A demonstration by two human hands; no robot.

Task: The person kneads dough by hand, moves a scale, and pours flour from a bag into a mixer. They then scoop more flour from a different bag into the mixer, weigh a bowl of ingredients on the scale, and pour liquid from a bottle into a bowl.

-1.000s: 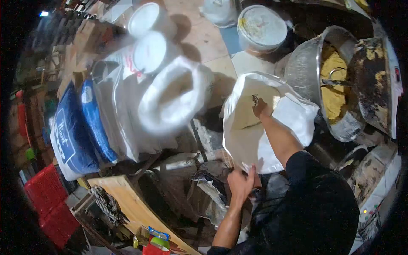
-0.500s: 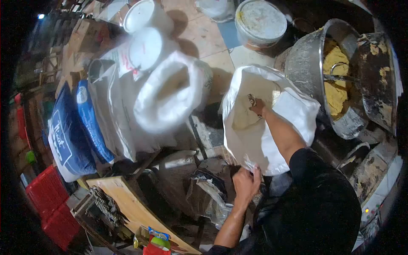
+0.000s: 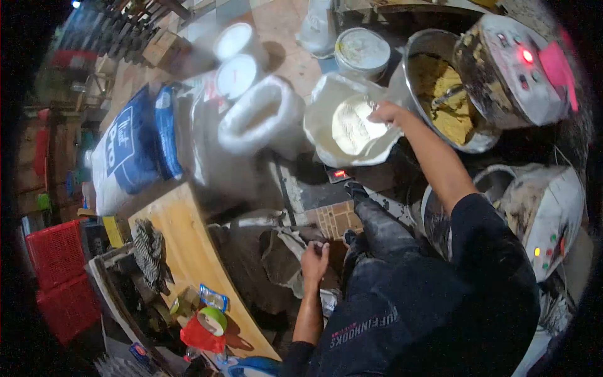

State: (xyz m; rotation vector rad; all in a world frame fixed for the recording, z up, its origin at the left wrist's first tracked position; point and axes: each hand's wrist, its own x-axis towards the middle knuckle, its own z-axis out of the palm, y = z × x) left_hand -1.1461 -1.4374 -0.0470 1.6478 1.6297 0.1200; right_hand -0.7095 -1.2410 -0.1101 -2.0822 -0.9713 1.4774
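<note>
My right hand [image 3: 385,114] is over the right side of an open white sack [image 3: 319,132]. Its fingers are closed round a small greyish piece whose kind I cannot make out. White powder [image 3: 353,129] shows in a round, bright patch inside the sack. My left hand [image 3: 315,256] hangs apart from the sack, in front of my body, its fingers curled in with nothing visible in them. A small red digital display [image 3: 340,174] glows by the sack's lower edge.
A mixer bowl [image 3: 408,60] holding yellow dough [image 3: 453,103] stands right, under a mixer head [image 3: 512,75]. Left are another open sack [image 3: 260,119], white tubs [image 3: 237,75], blue bags [image 3: 135,147] and a wooden board [image 3: 182,220]. A lidded bucket [image 3: 363,50] stands behind.
My left hand has let go of the sack's rim and dropped lower left. My right hand has come up from inside the sack to its right side. The view has shifted.
</note>
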